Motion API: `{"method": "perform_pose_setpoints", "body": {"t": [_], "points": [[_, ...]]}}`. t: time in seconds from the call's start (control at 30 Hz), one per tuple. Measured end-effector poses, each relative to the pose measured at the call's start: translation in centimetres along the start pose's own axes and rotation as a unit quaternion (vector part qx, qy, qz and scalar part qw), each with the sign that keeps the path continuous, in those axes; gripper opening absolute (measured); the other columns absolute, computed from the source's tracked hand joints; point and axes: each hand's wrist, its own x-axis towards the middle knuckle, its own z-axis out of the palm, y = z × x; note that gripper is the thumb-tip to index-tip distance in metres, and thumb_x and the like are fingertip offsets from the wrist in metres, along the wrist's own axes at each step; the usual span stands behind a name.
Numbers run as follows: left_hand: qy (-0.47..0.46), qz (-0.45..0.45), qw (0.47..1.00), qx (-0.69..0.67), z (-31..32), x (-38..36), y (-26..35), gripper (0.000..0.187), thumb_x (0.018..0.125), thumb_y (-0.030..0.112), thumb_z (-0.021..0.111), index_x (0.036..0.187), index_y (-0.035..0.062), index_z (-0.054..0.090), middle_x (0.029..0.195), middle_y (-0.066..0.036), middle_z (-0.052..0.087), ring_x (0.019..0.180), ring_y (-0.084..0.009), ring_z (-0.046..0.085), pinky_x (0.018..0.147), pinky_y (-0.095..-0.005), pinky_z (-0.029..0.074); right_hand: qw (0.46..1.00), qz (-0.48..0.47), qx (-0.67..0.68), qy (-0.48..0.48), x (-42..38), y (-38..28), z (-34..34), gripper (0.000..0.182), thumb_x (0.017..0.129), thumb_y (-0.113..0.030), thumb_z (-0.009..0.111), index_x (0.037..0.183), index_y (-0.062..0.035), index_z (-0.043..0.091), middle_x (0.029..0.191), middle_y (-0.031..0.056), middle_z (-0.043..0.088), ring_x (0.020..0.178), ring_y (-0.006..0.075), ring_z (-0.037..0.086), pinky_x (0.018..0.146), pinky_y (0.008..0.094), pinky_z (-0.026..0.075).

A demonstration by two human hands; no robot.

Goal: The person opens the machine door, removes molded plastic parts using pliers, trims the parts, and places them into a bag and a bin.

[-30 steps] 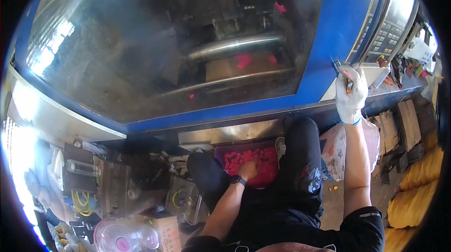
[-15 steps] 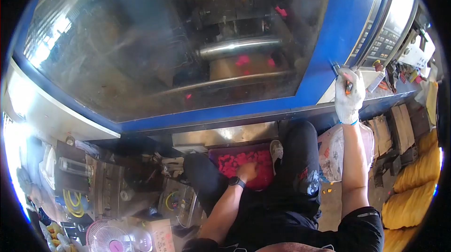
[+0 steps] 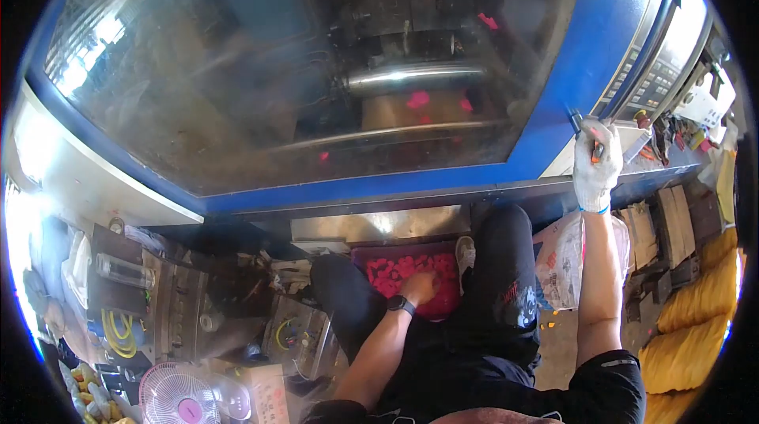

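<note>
My right hand, in a white glove, is closed around a dark metal handle at the right edge of the machine's blue door. A small orange and black tool shows between the gloved fingers. Low between my knees, my bare left hand is curled over bright pink moulded pieces in a pink bin. Its fingertips are hidden, and I cannot tell what they hold. A dark watch sits on that wrist. Behind the door's window are more pink pieces near a shiny bar.
A button panel is above my right hand, with a cluttered ledge beside it. Below hangs a whitish plastic bag, near wooden blocks and yellow sacks. Metal blocks and a fan stand on the left.
The view has shifted slightly, so the machine and my right hand sit a little further right. My right hand stays at the handle, and my left stays over the pink pieces.
</note>
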Motion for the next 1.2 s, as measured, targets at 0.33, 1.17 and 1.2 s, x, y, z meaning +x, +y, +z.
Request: {"method": "perform_pose_setpoints", "body": {"t": [0.33, 1.17, 1.2], "points": [[0.047, 0.038, 0.998, 0.000, 0.8, -0.6, -0.9, 0.041, 0.097, 0.042, 0.059, 0.118, 0.0090, 0.071, 0.103, -0.023, 0.073, 0.095, -0.0433, 0.070, 0.083, -0.0561, 0.055, 1.000, 0.010, 0.001, -0.006, -0.1, 0.2, 0.0, 0.027, 0.088, 0.013, 0.064, 0.109, -0.0047, 0.064, 0.102, 0.0125, 0.069, 0.087, 0.0238, 0.065, 0.079, 0.0338, 0.052], [0.030, 0.047, 0.998, -0.008, -0.2, -3.3, -2.0, 0.034, 0.095, 0.032, 0.061, 0.110, 0.0031, 0.069, 0.096, -0.028, 0.071, 0.091, -0.0463, 0.069, 0.080, -0.0581, 0.054, 0.999, 0.032, -0.013, 0.006, -0.8, 0.7, 0.4, 0.018, 0.096, 0.007, 0.063, 0.109, -0.0059, 0.065, 0.102, 0.0080, 0.067, 0.086, 0.0138, 0.059, 0.074, 0.0277, 0.048], [0.023, 0.046, 0.999, -0.011, -0.4, -3.2, -1.8, 0.034, 0.094, 0.032, 0.062, 0.110, 0.0031, 0.069, 0.097, -0.028, 0.071, 0.093, -0.0462, 0.069, 0.081, -0.0580, 0.054, 0.999, 0.038, -0.010, 0.007, -0.9, 0.8, 0.4, 0.018, 0.096, 0.007, 0.063, 0.109, -0.0059, 0.065, 0.103, 0.0078, 0.068, 0.087, 0.0137, 0.060, 0.075, 0.0278, 0.049]]}}
